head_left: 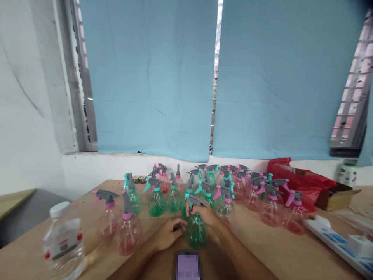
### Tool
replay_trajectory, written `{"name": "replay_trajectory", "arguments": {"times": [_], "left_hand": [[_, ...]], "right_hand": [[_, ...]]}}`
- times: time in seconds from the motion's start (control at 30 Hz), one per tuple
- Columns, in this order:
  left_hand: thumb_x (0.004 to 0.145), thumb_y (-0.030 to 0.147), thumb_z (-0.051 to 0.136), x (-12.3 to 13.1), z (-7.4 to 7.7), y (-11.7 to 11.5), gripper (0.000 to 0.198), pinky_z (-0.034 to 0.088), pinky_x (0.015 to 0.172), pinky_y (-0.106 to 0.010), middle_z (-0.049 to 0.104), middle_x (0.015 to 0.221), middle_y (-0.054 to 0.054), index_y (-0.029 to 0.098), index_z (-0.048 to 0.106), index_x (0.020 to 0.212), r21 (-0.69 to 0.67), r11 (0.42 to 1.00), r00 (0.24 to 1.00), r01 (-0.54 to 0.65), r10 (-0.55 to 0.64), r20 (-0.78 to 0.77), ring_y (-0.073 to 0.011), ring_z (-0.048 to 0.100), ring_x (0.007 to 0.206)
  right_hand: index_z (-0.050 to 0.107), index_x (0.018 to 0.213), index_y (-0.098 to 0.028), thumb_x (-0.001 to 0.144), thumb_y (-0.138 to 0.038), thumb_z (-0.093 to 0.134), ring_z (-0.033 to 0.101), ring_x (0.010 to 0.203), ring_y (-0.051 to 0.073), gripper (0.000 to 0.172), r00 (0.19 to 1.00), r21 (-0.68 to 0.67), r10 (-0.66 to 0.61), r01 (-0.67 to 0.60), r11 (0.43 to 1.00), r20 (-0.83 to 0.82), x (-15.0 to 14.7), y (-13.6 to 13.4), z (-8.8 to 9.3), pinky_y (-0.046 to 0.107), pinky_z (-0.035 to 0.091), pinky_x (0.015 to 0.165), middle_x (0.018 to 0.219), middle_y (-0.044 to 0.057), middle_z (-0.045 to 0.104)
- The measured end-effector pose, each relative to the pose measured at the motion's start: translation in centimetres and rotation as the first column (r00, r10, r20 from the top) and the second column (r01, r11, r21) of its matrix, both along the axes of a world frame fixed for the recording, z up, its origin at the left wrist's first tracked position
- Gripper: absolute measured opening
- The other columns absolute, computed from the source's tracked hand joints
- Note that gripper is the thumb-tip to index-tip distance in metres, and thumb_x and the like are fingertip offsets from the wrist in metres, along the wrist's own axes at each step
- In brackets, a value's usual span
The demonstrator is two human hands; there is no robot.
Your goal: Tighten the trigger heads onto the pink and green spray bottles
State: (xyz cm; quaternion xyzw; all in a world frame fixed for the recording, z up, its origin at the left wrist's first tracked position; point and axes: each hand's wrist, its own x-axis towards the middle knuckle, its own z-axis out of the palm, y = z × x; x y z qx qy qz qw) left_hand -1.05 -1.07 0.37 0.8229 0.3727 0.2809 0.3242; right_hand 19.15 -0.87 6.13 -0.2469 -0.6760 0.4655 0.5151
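My right hand (203,212) is closed around the grey trigger head of a green spray bottle (197,233), which stands upright near the table's front edge. My left hand (171,234) rests low just left of that bottle. Its fingers are loosely curled and apart, with nothing visible in them. Behind the hands stand more green spray bottles, one (156,202) with a turquoise nozzle. Left of my left hand are two pink spray bottles, the nearer one (128,235) beside my forearm. Another pink spray bottle (226,212) stands right behind my right wrist.
A large clear water bottle (64,243) with a white cap is at the left front. Several pink spray bottles (272,210) crowd the right side. Beyond them lie a red plastic bag (303,182), a cardboard box (338,199) and a white power strip (335,237). A phone (188,266) is directly below.
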Motion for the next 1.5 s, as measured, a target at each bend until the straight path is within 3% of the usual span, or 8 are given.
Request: {"name": "replay_trajectory", "arguments": {"times": [0.23, 0.57, 0.87, 0.97, 1.07, 1.17, 1.3, 1.5], "left_hand": [[0.091, 0.039, 0.057, -0.1, -0.1, 0.1, 0.026, 0.046, 0.080, -0.028, 0.072, 0.098, -0.003, 0.020, 0.070, 0.103, 0.006, 1.000, 1.000, 0.003, -0.003, -0.010, -0.0207, 0.063, 0.090], [0.090, 0.041, 0.057, 0.0, -0.2, 0.1, 0.027, 0.046, 0.080, -0.027, 0.071, 0.095, -0.003, 0.019, 0.069, 0.101, -0.015, 1.000, 1.000, 0.008, -0.008, 0.026, -0.0201, 0.063, 0.089], [0.088, 0.034, 0.057, 0.0, 0.2, 0.0, 0.020, 0.046, 0.079, -0.027, 0.070, 0.092, -0.002, 0.019, 0.068, 0.097, -0.010, 1.000, 1.000, -0.005, 0.005, 0.021, -0.0194, 0.062, 0.088], [0.089, 0.035, 0.056, 0.0, 0.1, 0.0, 0.022, 0.046, 0.079, -0.027, 0.070, 0.092, -0.003, 0.018, 0.068, 0.097, -0.012, 1.000, 0.999, 0.018, -0.017, 0.043, -0.0195, 0.062, 0.087], [0.090, 0.038, 0.056, 0.0, 0.0, 0.1, 0.025, 0.046, 0.078, -0.027, 0.070, 0.092, -0.003, 0.019, 0.068, 0.099, -0.015, 1.000, 0.999, 0.013, -0.012, 0.030, -0.0193, 0.062, 0.086], [0.090, 0.041, 0.057, -0.1, 0.0, 0.1, 0.028, 0.046, 0.078, -0.027, 0.070, 0.091, -0.002, 0.020, 0.069, 0.102, -0.031, 0.999, 1.000, -0.013, 0.013, 0.012, -0.0194, 0.062, 0.086], [0.090, 0.044, 0.058, 0.2, 0.6, -0.4, 0.029, 0.046, 0.082, -0.028, 0.071, 0.093, -0.002, 0.021, 0.071, 0.101, -0.061, 0.997, 0.998, 0.040, -0.037, 0.049, -0.0210, 0.063, 0.089], [0.092, 0.047, 0.058, 0.5, 1.1, -0.7, 0.033, 0.046, 0.090, -0.030, 0.072, 0.103, -0.002, 0.022, 0.072, 0.107, -0.076, 0.988, 0.984, 0.133, -0.123, 0.125, -0.0227, 0.062, 0.097]], "right_hand": [[0.075, 0.087, -0.022, 0.063, -0.020, 0.053, 0.053, 0.064, 0.016, 0.032, 1.000, 0.016, 0.016, -0.016, 1.000, -0.005, 0.0, 0.5, -0.3, 0.030, 0.042, 0.068, 0.064, -0.001, 0.064], [0.068, 0.063, -0.021, 0.062, -0.019, 0.051, 0.057, 0.068, 0.018, 0.017, 0.999, -0.010, -0.030, 0.030, 0.999, -0.015, -0.3, 0.2, -0.4, 0.032, 0.042, 0.073, 0.062, 0.000, 0.063], [0.069, 0.086, -0.022, 0.076, -0.029, 0.060, 0.053, 0.067, 0.015, 0.015, 0.999, 0.064, -0.035, 0.037, 0.997, -0.031, -0.6, -0.1, -0.2, 0.029, 0.042, 0.069, 0.079, 0.001, 0.067], [0.063, 0.099, -0.023, 0.085, -0.043, 0.059, 0.056, 0.066, 0.016, 0.024, 0.992, 0.042, 0.000, 0.005, 0.999, -0.125, -0.3, 0.1, -1.0, 0.030, 0.043, 0.070, 0.074, -0.001, 0.063], [0.056, 0.093, -0.024, 0.085, -0.045, 0.061, 0.057, 0.060, 0.015, 0.023, 0.983, 0.035, -0.011, 0.018, 0.999, -0.181, -0.1, 0.5, -1.2, 0.028, 0.042, 0.067, 0.068, -0.004, 0.059], [0.054, 0.079, -0.021, 0.082, -0.041, 0.067, 0.056, 0.061, 0.015, 0.023, 0.993, 0.084, -0.069, 0.077, 0.993, -0.092, 0.4, 0.6, 0.3, 0.027, 0.041, 0.065, 0.064, -0.004, 0.057], [0.057, 0.073, -0.019, 0.084, -0.039, 0.064, 0.048, 0.063, 0.013, 0.024, 0.963, 0.241, -0.227, 0.189, 0.952, 0.143, 2.0, -0.6, 4.6, 0.024, 0.035, 0.061, 0.067, -0.004, 0.052], [0.058, 0.072, -0.019, 0.084, -0.031, 0.065, 0.049, 0.066, 0.013, 0.019, 0.718, 0.452, -0.368, 0.084, 0.888, 0.590, 6.3, -5.7, 11.0, 0.024, 0.035, 0.062, 0.069, -0.003, 0.055]]}}
